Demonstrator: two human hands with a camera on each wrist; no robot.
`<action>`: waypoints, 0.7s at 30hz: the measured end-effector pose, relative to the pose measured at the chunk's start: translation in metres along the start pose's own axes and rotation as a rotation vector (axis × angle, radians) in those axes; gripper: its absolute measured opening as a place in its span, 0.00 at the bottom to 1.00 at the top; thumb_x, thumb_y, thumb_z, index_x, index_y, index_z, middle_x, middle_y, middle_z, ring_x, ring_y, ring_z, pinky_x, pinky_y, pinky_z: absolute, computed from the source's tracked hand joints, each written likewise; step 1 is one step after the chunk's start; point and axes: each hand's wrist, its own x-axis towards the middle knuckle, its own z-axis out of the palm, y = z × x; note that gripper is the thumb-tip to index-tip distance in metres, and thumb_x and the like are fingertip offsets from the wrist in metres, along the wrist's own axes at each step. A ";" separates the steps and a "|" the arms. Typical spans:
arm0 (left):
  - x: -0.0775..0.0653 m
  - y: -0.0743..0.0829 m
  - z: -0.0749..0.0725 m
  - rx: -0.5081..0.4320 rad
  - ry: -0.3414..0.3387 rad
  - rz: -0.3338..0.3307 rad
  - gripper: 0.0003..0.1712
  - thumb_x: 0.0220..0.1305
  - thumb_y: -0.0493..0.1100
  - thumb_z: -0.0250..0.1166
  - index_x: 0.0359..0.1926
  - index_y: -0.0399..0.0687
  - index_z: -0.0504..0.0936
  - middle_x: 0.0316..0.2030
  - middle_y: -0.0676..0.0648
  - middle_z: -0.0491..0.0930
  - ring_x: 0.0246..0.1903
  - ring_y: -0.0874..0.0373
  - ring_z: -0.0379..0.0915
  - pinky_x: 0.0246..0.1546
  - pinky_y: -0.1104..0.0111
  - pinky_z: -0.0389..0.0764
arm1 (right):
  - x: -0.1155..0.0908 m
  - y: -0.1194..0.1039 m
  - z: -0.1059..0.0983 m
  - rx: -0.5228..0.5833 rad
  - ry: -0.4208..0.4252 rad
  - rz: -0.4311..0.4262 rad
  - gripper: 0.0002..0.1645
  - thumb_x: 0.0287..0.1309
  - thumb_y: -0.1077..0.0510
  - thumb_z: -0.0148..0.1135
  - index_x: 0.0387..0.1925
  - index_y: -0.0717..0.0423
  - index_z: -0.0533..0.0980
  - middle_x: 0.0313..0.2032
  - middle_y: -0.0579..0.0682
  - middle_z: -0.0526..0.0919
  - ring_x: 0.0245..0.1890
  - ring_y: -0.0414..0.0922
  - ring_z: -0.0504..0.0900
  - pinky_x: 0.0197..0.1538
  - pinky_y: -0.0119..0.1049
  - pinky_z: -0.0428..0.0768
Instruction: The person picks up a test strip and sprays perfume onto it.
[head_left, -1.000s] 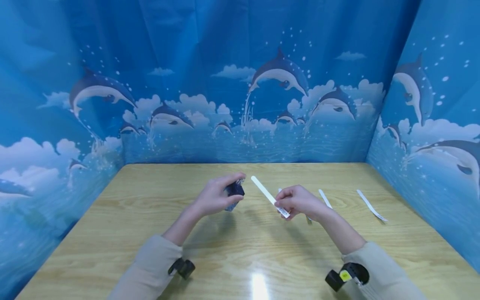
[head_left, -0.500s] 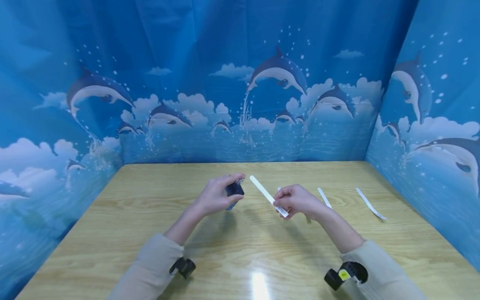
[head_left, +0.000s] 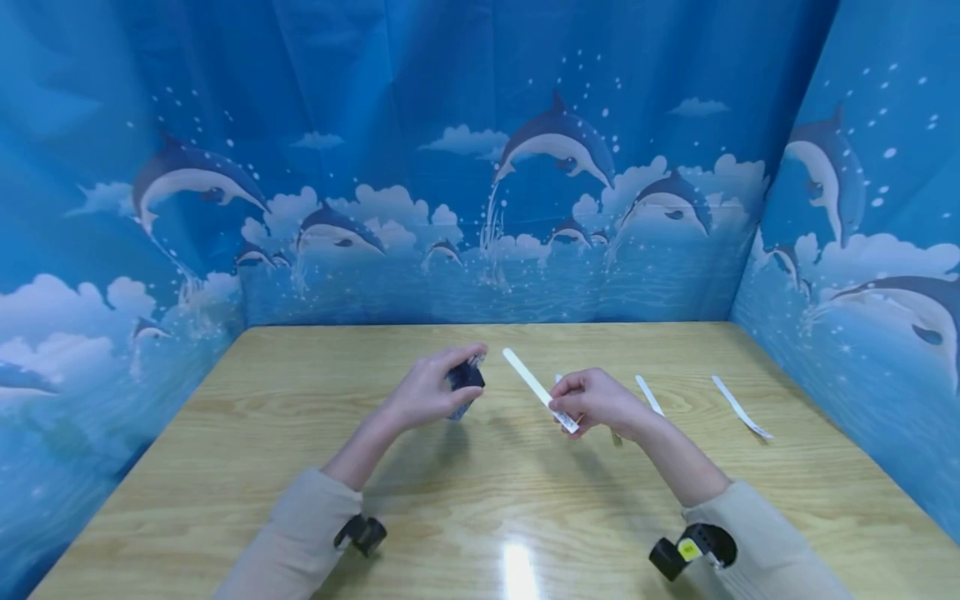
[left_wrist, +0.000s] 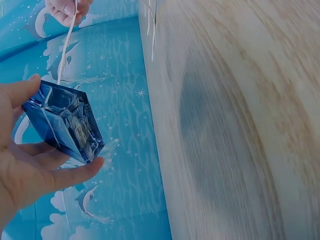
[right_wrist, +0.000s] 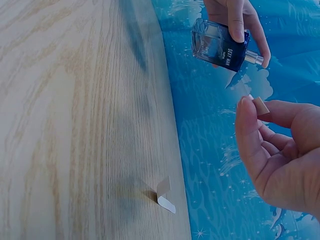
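Note:
My left hand grips a dark blue glass perfume bottle above the table, fingers and thumb on opposite sides. In the right wrist view white lettering shows on the bottle, and the index fingertip lies at its silver spray nozzle. The nozzle side faces the strip. My right hand pinches a white paper test strip by its printed lower end, between thumb and fingers. Its rounded far end points up and left, a small gap from the bottle in the head view.
On the wooden table, a white paper strip lies just beyond my right hand, and another strip farther right. A further strip is mostly hidden behind the right hand. A blue dolphin-print curtain stands around the table's back and sides.
My left hand has shifted slightly left with the perfume bottle over the last half second. The right hand and its strip stay almost still.

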 end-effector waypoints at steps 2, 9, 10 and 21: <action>-0.001 -0.001 -0.001 -0.001 -0.004 0.005 0.33 0.59 0.46 0.65 0.66 0.55 0.66 0.60 0.45 0.70 0.55 0.46 0.68 0.48 0.53 0.73 | 0.000 0.000 0.000 0.000 -0.001 -0.003 0.12 0.58 0.65 0.56 0.40 0.72 0.74 0.28 0.60 0.80 0.23 0.43 0.79 0.26 0.36 0.80; -0.003 -0.002 -0.003 -0.023 -0.013 0.039 0.33 0.59 0.46 0.65 0.65 0.54 0.67 0.61 0.46 0.69 0.58 0.47 0.66 0.52 0.52 0.71 | -0.002 -0.002 0.000 0.003 0.001 -0.016 0.12 0.59 0.65 0.56 0.41 0.73 0.73 0.27 0.57 0.80 0.23 0.42 0.79 0.26 0.37 0.80; -0.003 -0.002 -0.003 -0.025 -0.013 0.041 0.33 0.59 0.46 0.65 0.65 0.54 0.67 0.61 0.47 0.69 0.58 0.47 0.66 0.53 0.52 0.70 | -0.002 -0.002 0.000 0.005 0.001 -0.018 0.12 0.59 0.65 0.56 0.40 0.73 0.74 0.27 0.57 0.80 0.23 0.42 0.79 0.26 0.37 0.80; -0.002 0.002 -0.003 -0.011 -0.011 0.028 0.32 0.59 0.45 0.66 0.64 0.54 0.68 0.61 0.48 0.69 0.58 0.49 0.66 0.52 0.55 0.71 | -0.001 -0.002 0.000 0.007 0.006 -0.019 0.11 0.59 0.66 0.56 0.40 0.73 0.73 0.24 0.53 0.80 0.22 0.42 0.79 0.26 0.37 0.80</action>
